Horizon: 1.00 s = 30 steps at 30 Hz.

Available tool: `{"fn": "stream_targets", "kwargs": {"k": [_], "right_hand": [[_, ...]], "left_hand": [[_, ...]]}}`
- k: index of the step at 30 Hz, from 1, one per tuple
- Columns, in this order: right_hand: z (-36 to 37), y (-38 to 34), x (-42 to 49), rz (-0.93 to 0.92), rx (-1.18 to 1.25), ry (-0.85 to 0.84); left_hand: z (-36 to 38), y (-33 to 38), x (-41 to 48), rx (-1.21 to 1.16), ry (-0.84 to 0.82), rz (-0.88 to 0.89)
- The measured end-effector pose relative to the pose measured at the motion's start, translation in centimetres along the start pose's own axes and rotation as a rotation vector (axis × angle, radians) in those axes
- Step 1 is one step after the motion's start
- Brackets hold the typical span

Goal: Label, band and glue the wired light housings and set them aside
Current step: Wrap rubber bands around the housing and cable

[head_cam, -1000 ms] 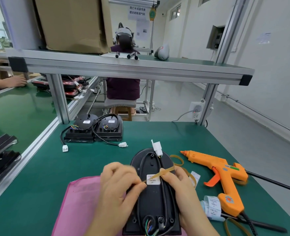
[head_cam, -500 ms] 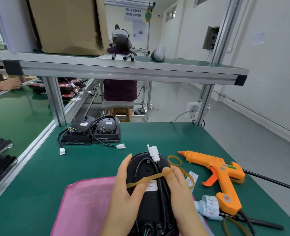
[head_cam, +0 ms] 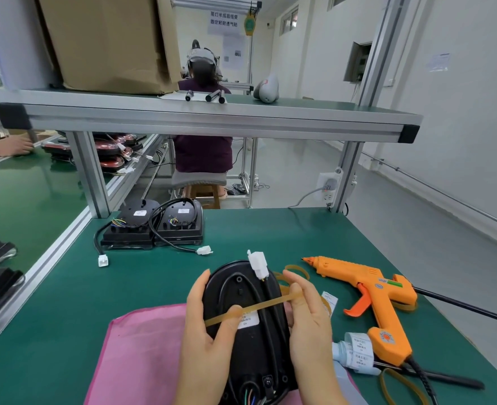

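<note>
1. The black oval plastic light housing [head_cam: 235, 293] sits between your two hands, back side up, at the near edge of the green table [head_cam: 270, 235]. Its near end is over a pink mesh cloth [head_cam: 142, 355].
2. A black cable [head_cam: 267, 331] loops over the housing's back and ends in a white plastic connector [head_cam: 258, 261] at the far tip.
3. A tan rubber band [head_cam: 264, 304] is stretched at a slant across the back, passing over a white printed label [head_cam: 248, 320].
4. Your left hand [head_cam: 203, 340] grasps the housing's left edge, and its thumb presses the band's lower end down.
5. Your right hand [head_cam: 311, 328] lies along the right edge, with the band's upper end pinched in its fingertips.
6. Just to the right lie loose tan bands [head_cam: 295, 268] and a small paper slip [head_cam: 330, 299].
7. Beyond those, an orange hot glue gun [head_cam: 370, 290] lies on its side with its nozzle pointing left. A roll of white labels [head_cam: 358, 350] touches its handle.
8. At the table's far left, two more black housings [head_cam: 133, 223] sit side by side. Their cables trail to small white plugs [head_cam: 204, 250] on the table.
</note>
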State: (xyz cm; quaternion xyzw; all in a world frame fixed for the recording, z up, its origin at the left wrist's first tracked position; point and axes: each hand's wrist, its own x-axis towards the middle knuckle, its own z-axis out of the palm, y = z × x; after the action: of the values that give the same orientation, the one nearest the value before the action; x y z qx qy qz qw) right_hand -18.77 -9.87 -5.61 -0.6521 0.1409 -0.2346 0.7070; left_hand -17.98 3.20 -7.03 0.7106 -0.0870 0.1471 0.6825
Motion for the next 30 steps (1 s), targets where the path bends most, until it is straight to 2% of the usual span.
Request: {"fn": "stream_targets", "kwargs": {"k": [5,12,19,26,28,30], "right_hand": [[0.2,-0.3,0.5,0.081,0.035,0.014],[0.3,-0.9,0.8,0.04,-0.066,-0.007],[-0.5,-1.8,1.0,0.02,-0.194,-0.225],[-1.9,-3.0,1.7,0.249,-0.091,-0.51],[-1.7,-3.4,2.1,0.152,-0.181,-0.452],[-1.0,-4.2,2.5,-0.023,-0.31,-0.381]], "left_hand": [[-0.1,0.3,0.3,-0.05,0.031,-0.016],[-0.2,0.5,0.6,-0.098,0.017,-0.058],[-0.8,-0.1,1.0,-0.184,-0.006,-0.186],[-1.8,-0.4,1.6,-0.254,-0.041,-0.319],[-1.9,-0.2,1.7,-0.233,-0.072,-0.318],[-1.8,-0.2,1.6,-0.209,-0.095,-0.318]]}}
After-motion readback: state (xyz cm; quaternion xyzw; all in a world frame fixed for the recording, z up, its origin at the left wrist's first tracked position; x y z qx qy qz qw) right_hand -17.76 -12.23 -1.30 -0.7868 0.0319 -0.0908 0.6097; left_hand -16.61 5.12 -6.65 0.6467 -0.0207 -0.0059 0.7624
